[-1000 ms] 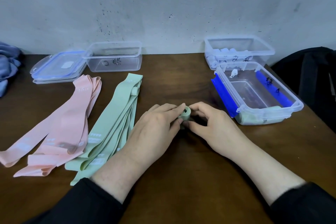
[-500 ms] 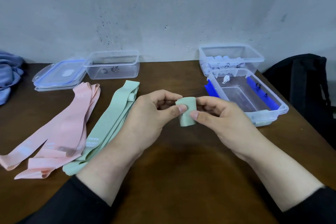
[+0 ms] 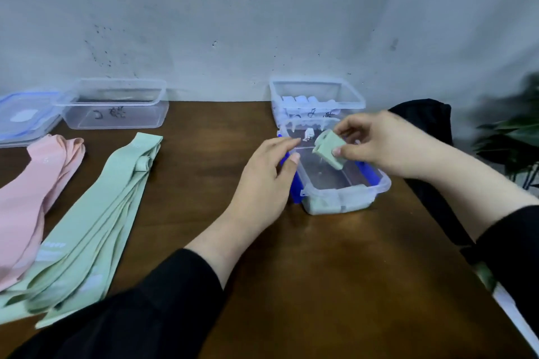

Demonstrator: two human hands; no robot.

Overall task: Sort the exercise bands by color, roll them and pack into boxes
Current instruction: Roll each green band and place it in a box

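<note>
Roll (image 3: pixel 329 148) moved over box (image 3: pixel 379 186) — axis tilted down-right.

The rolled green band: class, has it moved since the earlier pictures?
Yes. The rolled green band, pinched in the right hand, has gone from the bare table rightward to above the open clear box.

The right hand (image 3: pixel 388 146) pinches something between thumb and fingers (arm outstretched); the left hand (image 3: pixel 262 181) reaches forward, fingers relaxed.
</note>
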